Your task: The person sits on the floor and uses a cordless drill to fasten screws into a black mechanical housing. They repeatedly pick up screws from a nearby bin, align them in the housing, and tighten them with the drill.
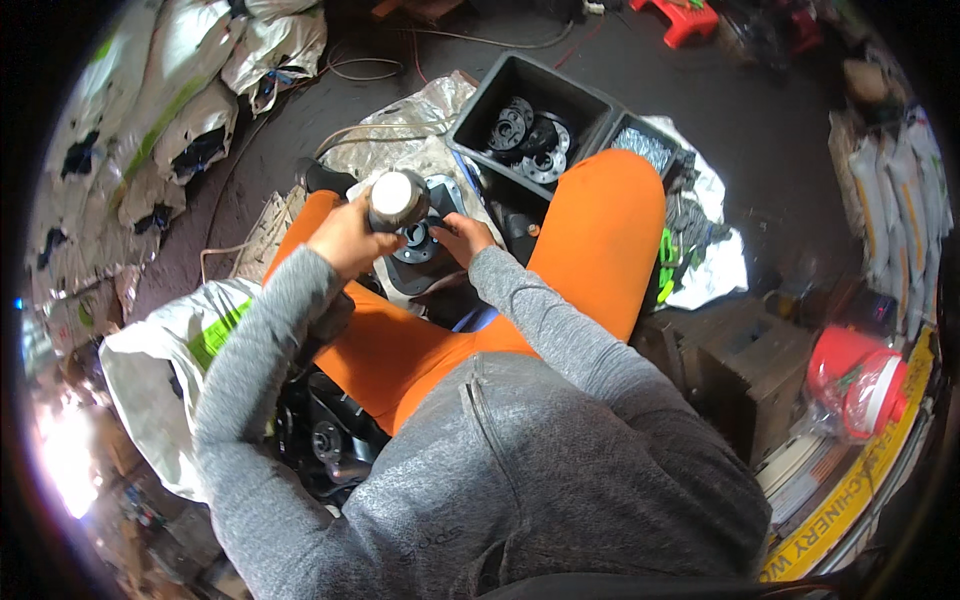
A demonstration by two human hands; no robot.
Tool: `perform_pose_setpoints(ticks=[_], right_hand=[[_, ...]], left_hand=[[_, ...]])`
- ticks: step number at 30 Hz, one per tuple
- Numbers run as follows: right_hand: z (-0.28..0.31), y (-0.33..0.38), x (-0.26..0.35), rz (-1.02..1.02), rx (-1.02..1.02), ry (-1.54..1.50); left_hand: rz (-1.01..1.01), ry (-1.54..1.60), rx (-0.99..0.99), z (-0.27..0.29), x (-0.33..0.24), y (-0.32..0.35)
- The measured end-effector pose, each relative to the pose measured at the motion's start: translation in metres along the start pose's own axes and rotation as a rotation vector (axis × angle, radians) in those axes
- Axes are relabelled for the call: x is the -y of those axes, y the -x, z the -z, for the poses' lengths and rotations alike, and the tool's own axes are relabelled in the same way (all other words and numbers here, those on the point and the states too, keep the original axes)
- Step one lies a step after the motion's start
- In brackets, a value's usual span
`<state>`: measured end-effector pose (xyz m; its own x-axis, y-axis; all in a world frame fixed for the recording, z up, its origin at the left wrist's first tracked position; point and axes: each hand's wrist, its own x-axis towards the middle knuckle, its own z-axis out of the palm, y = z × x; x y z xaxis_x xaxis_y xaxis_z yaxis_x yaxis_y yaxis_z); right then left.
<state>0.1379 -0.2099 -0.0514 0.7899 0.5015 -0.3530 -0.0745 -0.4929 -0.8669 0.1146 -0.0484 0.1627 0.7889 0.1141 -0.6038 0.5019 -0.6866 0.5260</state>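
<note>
My left hand [348,238] is wrapped round a dark, short cylinder [398,200] with a pale, bright round end facing up. It is held just above a black flanged part [412,245] with a ring of holes, which lies between my knees. On the right side of that part, my right hand [463,238] has its fingers bent and its fingertips close to the ring. Whatever sits between those fingertips is too small to name. Beneath the flange is a dark plate with holes [445,190], partly hidden by the cylinder and my hands.
Ahead stands a grey bin [480,85] with several black flanges [535,140]. Beside it is a smaller box [640,145] of shiny small pieces. White sacks [190,90] pile up at the left. Green-and-black gloves [680,240] lie right; a red container [850,380] stands beyond.
</note>
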Motion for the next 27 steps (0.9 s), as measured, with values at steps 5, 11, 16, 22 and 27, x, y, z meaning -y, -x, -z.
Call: perform_pose_setpoints(ticks=[5, 11, 16, 22, 27], right_hand=[[-0.004, -0.007, -0.007, -0.026, -0.042, 0.091], [-0.009, -0.011, -0.012, -0.241, -0.001, -0.586], [0.029, 0.010, 0.035, -0.082, 0.040, -0.770], [0.019, 0.045, 0.144, 0.080, 0.422, -0.792], [-0.056, 0.060, 0.193, 0.046, 0.762, -0.643]], left_hand=[[-0.032, 0.655, -0.163, 0.050, -0.011, 0.024], [-0.448, 0.033, -0.180, -0.008, 0.056, 0.095], [-0.053, -0.032, -0.138, -0.134, 0.087, 0.157], [-0.011, 0.944, -0.665, -0.096, 0.128, 0.184], [0.033, 1.251, -1.100, -0.041, 0.153, 0.196]])
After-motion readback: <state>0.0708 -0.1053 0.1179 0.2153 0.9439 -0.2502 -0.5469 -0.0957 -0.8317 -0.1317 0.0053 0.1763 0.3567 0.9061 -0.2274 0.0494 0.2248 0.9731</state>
